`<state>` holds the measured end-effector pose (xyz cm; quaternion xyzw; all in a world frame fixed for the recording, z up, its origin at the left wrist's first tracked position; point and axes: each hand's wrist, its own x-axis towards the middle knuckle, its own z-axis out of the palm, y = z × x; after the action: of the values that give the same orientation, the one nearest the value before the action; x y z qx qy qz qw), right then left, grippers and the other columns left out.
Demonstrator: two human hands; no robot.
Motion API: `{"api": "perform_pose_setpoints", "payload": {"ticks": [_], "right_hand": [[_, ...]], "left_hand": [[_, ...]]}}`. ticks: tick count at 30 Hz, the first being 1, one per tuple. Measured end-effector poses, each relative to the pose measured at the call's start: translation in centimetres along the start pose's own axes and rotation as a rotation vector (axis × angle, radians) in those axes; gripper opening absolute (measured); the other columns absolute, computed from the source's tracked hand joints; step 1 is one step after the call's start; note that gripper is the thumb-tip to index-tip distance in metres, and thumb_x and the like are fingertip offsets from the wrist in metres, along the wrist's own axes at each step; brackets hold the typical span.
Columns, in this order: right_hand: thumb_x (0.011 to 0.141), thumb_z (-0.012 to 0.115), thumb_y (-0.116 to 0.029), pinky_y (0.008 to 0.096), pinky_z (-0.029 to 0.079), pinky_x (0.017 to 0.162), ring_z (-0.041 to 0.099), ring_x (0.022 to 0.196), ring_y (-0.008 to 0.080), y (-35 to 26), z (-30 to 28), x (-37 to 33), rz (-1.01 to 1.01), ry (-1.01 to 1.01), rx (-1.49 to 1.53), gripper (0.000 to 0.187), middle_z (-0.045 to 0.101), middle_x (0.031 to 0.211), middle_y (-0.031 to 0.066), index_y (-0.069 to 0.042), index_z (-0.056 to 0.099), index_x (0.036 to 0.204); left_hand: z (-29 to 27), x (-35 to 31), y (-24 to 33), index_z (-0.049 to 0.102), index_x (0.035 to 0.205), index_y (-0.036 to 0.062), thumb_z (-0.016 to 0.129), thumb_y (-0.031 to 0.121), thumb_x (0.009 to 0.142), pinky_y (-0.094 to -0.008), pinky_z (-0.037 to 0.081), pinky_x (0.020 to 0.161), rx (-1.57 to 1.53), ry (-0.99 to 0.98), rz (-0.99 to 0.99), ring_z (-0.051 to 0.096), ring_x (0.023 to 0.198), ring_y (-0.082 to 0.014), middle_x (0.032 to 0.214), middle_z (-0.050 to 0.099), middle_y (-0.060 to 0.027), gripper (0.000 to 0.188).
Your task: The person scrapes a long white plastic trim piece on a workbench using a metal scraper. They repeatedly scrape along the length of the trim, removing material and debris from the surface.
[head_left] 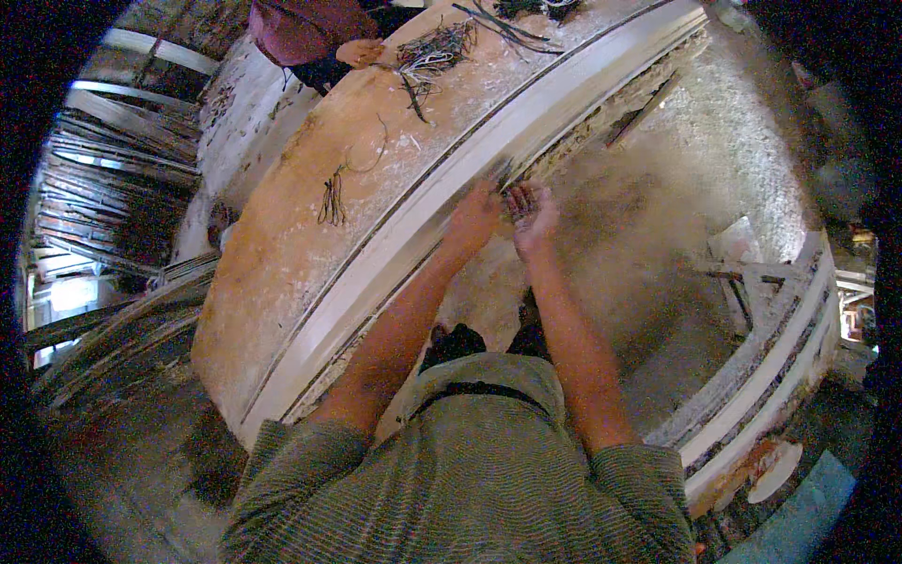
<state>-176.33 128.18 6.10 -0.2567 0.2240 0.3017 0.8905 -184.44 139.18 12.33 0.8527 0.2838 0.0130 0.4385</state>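
Observation:
In front of me, a long, curved white moulding [376, 249] runs diagonally along a tan board. Both my hands are at its near edge, close together. My left hand [476, 214] is closed, its fingers bent at the edge beside a small dark thing [507, 172], perhaps a strand of wire; blur hides its kind. Just to the right, my right hand [533, 214] has its palm side turned up and its fingers curled in toward the same spot. What lies between the fingertips is too small to make out.
A bundle of dark wires [437, 49] and a smaller wire bunch [332, 199] lie on the tan board [272, 235]. Beyond it is another person's hand [360, 53]. Curved white mouldings [761, 385] stand at my right. Several long strips [122, 169] are stacked far left.

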Motion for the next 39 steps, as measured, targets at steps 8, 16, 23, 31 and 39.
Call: {"api": "perform_pose_setpoints", "payload": {"ticks": [8, 16, 23, 31, 39], "right_hand": [[0.103, 0.050, -0.036, 0.0407, 0.052, 0.089, 0.064, 0.097, 0.0220, -2.9, -5.4, 1.5, 0.084, 0.082, -0.024, 0.031, 0.068, 0.106, 0.0042, -0.011, 0.065, 0.113], [0.103, 0.049, -0.036, 0.0397, 0.051, 0.090, 0.065, 0.098, 0.0269, -2.8, -14.1, -0.5, -0.005, -0.082, -0.289, 0.034, 0.070, 0.107, 0.0043, -0.010, 0.065, 0.118], [0.104, 0.047, -0.034, 0.0424, 0.055, 0.081, 0.067, 0.084, 0.0243, -4.5, -18.6, -7.1, -0.035, 0.234, -0.173, 0.034, 0.072, 0.097, 0.0034, -0.012, 0.068, 0.118], [0.104, 0.046, -0.038, 0.0436, 0.049, 0.095, 0.061, 0.110, 0.0247, 2.1, -21.5, -11.0, 0.079, 0.174, -0.220, 0.041, 0.063, 0.131, 0.0074, -0.010, 0.061, 0.130], [0.104, 0.043, -0.047, 0.0470, 0.043, 0.107, 0.055, 0.127, 0.0269, -1.9, -21.3, -10.4, 0.200, 0.320, -0.121, 0.056, 0.055, 0.144, 0.0076, -0.009, 0.046, 0.146]], "left_hand": [[-7.4, -11.3, -7.1, 0.050, 0.143, 0.0041, 0.054, 0.029, 0.101, -0.0463, 0.042, 0.110, 0.054, -0.055, -0.001, 0.058, 0.124, -0.0399, 0.136, 0.058, -0.0265, 0.049], [2.4, 4.9, 4.0, 0.059, 0.129, 0.0048, 0.060, 0.024, 0.089, -0.0548, 0.050, 0.095, 0.147, -0.063, 0.028, 0.063, 0.108, -0.0440, 0.118, 0.066, -0.0252, 0.045], [-12.4, -17.8, -12.2, 0.058, 0.137, 0.0223, 0.068, 0.026, 0.089, -0.0514, 0.053, 0.089, 0.249, 0.021, 0.259, 0.063, 0.106, -0.0405, 0.119, 0.065, -0.0157, 0.049], [-27.4, -43.7, -24.1, 0.063, 0.128, 0.0221, 0.067, 0.020, 0.091, -0.0475, 0.059, 0.072, 0.523, -0.108, -0.203, 0.070, 0.094, -0.0357, 0.122, 0.064, -0.0123, 0.037], [-18.0, -24.3, -14.0, 0.063, 0.117, 0.0131, 0.058, 0.014, 0.090, -0.0514, 0.058, 0.071, 0.563, -0.101, 0.210, 0.070, 0.089, -0.0389, 0.105, 0.069, -0.0145, 0.027]]}}
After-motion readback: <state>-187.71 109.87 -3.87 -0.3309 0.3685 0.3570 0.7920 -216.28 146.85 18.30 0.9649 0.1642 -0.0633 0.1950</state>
